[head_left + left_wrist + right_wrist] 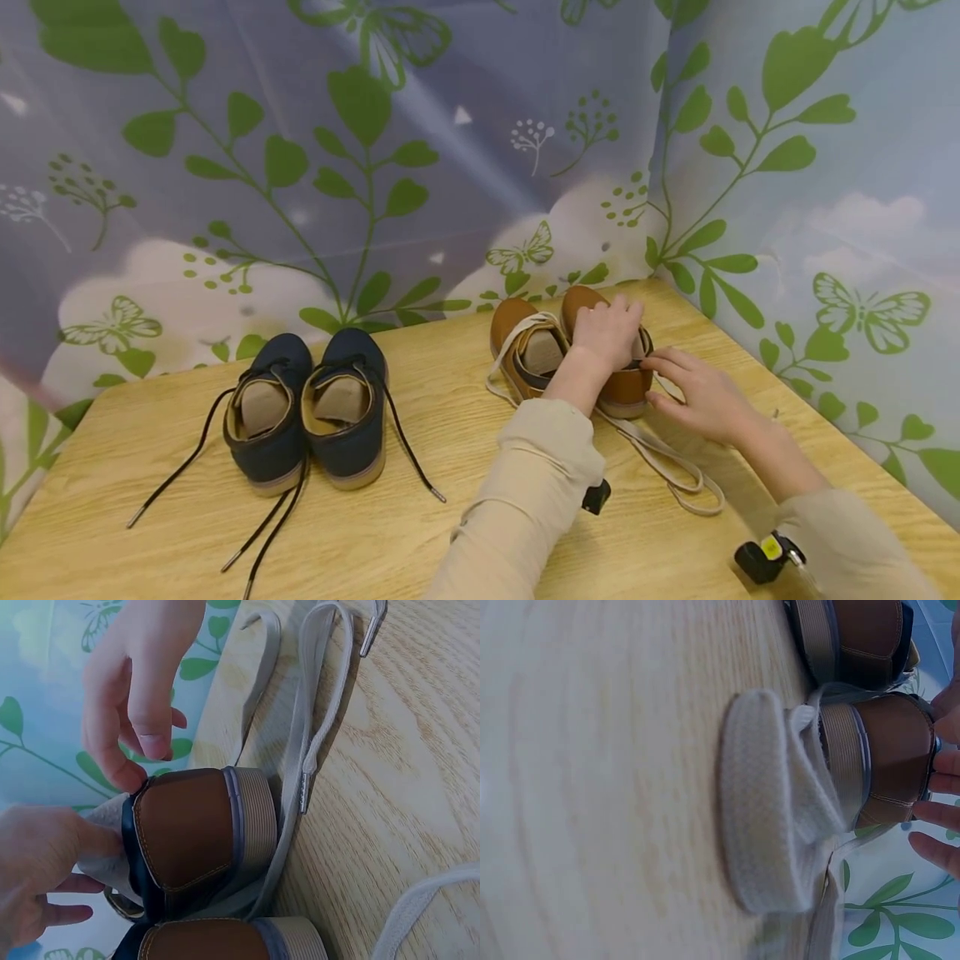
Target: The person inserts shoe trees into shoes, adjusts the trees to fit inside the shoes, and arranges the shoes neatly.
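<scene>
A pair of brown shoes with pale laces stands at the back right of the table. My left hand (603, 329) lies over the right brown shoe (628, 392), bent at the knuckles. In the left wrist view, one of its digits overlaps grey material (105, 859) at the shoe's opening; I cannot tell whether it pinches it. My right hand (701, 396) comes from the right, fingers fairly straight, with a fingertip at the heel collar. The left brown shoe (513, 321) stands alongside. A loose pale lace (675, 462) trails behind the right shoe's heel.
Two navy shoes, a left one (273, 446) and a right one (348, 450), stand side by side at the left, their black laces hanging onto the wooden table (442, 400). Behind rises a leaf-patterned backdrop (480, 167), continuing along the right side.
</scene>
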`<state>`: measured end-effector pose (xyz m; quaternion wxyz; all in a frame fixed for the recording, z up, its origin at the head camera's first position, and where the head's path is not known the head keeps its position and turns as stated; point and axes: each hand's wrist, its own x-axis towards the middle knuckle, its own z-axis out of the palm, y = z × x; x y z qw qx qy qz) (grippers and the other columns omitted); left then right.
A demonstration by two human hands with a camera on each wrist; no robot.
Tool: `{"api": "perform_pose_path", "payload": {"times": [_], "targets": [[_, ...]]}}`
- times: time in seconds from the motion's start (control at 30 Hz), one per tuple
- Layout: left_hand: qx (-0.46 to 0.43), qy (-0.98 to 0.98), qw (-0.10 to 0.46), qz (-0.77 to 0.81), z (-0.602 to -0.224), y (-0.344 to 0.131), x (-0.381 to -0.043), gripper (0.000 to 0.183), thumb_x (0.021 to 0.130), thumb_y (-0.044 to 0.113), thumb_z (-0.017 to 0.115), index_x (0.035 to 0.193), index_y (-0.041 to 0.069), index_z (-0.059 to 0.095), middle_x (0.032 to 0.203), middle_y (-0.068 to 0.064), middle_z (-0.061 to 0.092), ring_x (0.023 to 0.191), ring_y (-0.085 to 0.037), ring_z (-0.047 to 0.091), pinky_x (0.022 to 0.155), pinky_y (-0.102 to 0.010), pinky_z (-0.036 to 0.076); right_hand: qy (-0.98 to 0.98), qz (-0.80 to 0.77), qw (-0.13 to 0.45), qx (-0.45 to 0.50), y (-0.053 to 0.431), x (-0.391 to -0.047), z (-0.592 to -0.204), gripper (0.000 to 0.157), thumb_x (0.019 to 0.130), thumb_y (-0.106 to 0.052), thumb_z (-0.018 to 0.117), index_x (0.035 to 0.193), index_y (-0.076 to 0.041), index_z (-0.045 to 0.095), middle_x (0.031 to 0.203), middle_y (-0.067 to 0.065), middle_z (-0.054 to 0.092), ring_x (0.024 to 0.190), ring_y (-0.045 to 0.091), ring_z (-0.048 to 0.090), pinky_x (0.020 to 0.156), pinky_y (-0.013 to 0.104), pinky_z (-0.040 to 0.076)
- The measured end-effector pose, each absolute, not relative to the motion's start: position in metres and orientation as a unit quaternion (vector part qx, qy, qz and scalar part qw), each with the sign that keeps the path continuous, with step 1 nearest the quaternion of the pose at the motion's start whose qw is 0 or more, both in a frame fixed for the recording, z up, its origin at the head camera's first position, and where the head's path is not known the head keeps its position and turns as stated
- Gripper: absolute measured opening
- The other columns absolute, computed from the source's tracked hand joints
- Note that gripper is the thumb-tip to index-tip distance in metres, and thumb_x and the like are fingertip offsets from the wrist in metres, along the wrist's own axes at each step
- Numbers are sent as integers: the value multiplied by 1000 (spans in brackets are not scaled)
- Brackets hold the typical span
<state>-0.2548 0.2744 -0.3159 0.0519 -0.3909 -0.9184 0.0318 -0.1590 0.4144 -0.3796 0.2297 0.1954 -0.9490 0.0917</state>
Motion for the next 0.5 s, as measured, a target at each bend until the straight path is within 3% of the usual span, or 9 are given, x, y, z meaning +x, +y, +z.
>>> {"api": "perform_pose_path", "payload": {"times": [0.27,0.5], "targets": [[-384,-922,44,22,-317,275,-256,44,93,35,54,132,28,37,129,7,40,108,-17,48,92,-37,38,-951,95,221,196,412,-159,-376,36,84,-18,67,114,0,60,112,13,57,98,33,57,78,50,46],[-379,-923,48,42,-318,276,-255,46,92,35,54,134,30,35,130,7,38,101,-17,52,90,-37,38,-951,97,223,192,414,-159,-378,35,83,-17,67,113,0,59,111,13,57,98,32,56,79,50,46]]}}
